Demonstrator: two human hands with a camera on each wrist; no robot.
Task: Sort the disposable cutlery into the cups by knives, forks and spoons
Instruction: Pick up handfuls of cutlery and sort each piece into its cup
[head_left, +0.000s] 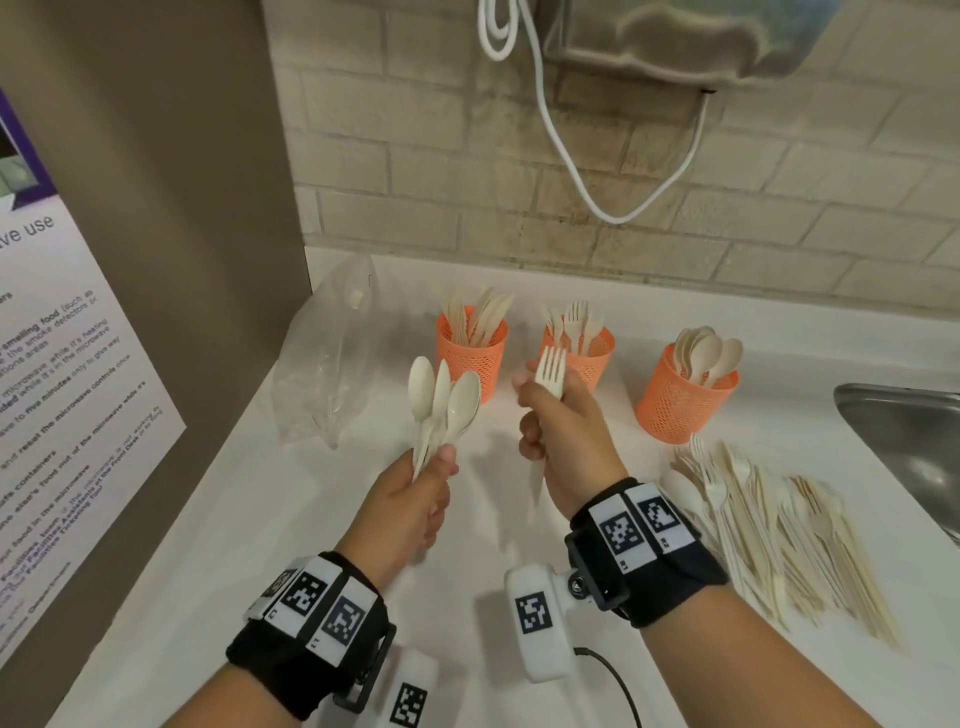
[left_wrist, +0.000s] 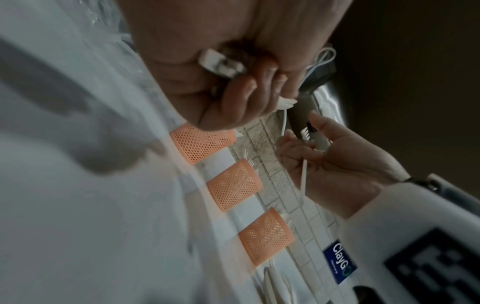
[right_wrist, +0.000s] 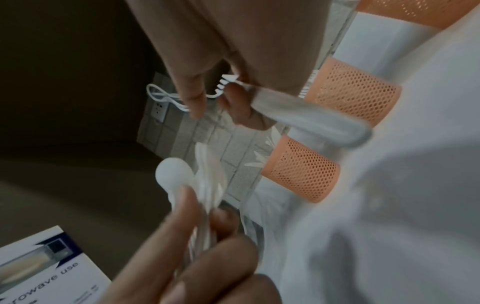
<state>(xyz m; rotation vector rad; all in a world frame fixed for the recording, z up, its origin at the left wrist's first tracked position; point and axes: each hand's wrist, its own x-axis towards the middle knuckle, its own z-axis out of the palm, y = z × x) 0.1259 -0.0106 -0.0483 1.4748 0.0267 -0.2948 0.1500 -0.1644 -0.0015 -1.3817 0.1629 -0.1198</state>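
Observation:
Three orange mesh cups stand in a row on the white counter: the knife cup (head_left: 471, 349), the fork cup (head_left: 584, 347) and the spoon cup (head_left: 683, 397). My left hand (head_left: 422, 486) grips a bunch of three cream spoons (head_left: 445, 402) by their handles, bowls up, in front of the knife cup. My right hand (head_left: 558, 428) holds a cream fork (head_left: 551, 370) upright in front of the fork cup, handle pointing down past the palm. In the right wrist view the fork (right_wrist: 298, 107) crosses my curled fingers and the spoons (right_wrist: 182, 181) show below.
A loose pile of unsorted cutlery (head_left: 779, 530) lies on the counter at the right. A crumpled clear plastic bag (head_left: 332, 364) lies at the left by a brown wall panel. A steel sink (head_left: 919, 441) sits at the far right edge. A white cable (head_left: 571, 176) hangs on the brick wall.

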